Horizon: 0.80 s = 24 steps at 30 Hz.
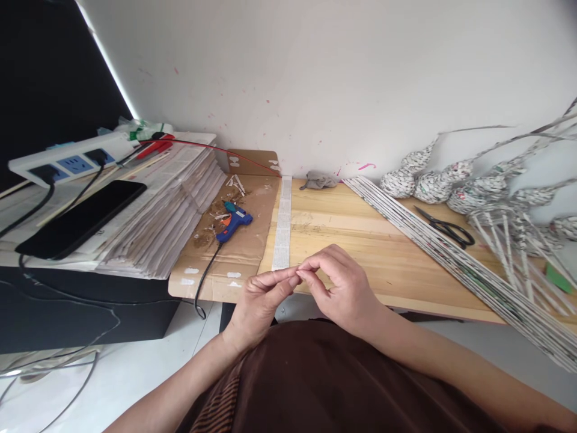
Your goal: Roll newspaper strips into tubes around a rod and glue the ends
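Printed paper strip (282, 222), pale, flat and narrow, lies lengthwise on the wooden table (342, 210), its near end just beyond the left hand; I cannot tell if they touch. From the left of my remote view, a white power strip (65, 157) and black phone (81, 219) rest on a paper stack (166, 222); next, a blue glue gun (234, 227) lies on cardboard (246, 258). I see the left hand (256, 300) and right hand (346, 291) meeting at the fingertips; whether either grips anything, I cannot tell. Rightward, grey cloth (320, 180) sits by the pink-marked wall (315, 78), then paper sticks (433, 255), black scissors (436, 222) and woven paper shapes (399, 182).
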Each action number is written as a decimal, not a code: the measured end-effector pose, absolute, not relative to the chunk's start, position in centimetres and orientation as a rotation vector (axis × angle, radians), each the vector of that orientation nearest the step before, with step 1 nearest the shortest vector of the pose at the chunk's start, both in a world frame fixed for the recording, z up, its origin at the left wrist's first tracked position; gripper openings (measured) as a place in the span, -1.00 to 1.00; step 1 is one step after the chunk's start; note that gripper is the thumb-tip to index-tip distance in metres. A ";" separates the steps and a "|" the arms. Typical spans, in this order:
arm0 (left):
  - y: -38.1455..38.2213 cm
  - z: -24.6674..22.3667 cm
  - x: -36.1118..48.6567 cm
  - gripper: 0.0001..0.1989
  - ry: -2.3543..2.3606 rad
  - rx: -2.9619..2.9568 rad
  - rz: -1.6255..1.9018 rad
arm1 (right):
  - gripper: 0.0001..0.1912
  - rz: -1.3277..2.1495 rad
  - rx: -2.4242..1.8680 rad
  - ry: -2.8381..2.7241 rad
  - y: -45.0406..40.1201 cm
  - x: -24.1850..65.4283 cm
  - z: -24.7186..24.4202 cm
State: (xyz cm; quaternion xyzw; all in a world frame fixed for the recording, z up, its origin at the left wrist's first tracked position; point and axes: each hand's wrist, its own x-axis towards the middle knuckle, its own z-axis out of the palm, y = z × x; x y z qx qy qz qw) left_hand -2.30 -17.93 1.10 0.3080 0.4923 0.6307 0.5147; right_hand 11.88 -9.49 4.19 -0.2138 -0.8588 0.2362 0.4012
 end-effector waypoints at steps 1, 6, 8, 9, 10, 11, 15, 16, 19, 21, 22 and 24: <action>-18.0 1.0 -2.3 -0.82 1.190 0.742 1.510 | -0.91 0.595 -0.548 -2.188 -9.5 11.9 4.2; -18.0 0.8 -2.3 -0.82 1.214 0.728 1.473 | -0.92 0.653 -0.596 -2.211 -9.4 12.1 4.3; -17.9 0.8 -2.3 -0.81 1.217 0.717 1.465 | -0.94 0.690 -0.633 -2.191 -9.4 12.1 4.2; -17.9 0.8 -2.3 -0.81 1.215 0.711 1.462 | -0.95 0.706 -0.651 -2.182 -9.4 12.1 4.1; -17.9 0.8 -2.3 -0.81 1.213 0.705 1.460 | -0.96 0.726 -0.669 -2.173 -9.4 12.2 4.1; -17.9 0.9 -2.2 -0.81 1.207 0.698 1.460 | -0.97 0.750 -0.687 -2.166 -9.4 12.2 4.0; -17.8 1.2 -2.2 -0.81 1.171 0.639 1.469 | -0.98 0.848 -0.722 -2.152 -9.3 12.6 4.0; -17.8 1.3 -2.3 -0.81 1.168 0.624 1.473 | -0.98 0.863 -0.721 -2.158 -9.2 12.8 4.0; -17.9 1.3 -3.0 -0.88 1.204 0.626 1.516 | -1.00 0.904 -0.702 -2.258 -9.3 13.4 4.0; -18.1 0.9 -3.6 -0.82 1.246 0.649 1.561 | -0.94 0.932 -0.699 -2.382 -9.5 13.9 3.6; -18.2 0.7 -3.8 -0.79 1.265 0.661 1.572 | -0.90 0.939 -0.710 -2.439 -9.6 14.0 3.3; -18.4 0.0 -4.1 -0.75 1.295 0.689 1.581 | -0.88 0.970 -0.745 -2.507 -9.8 14.3 2.3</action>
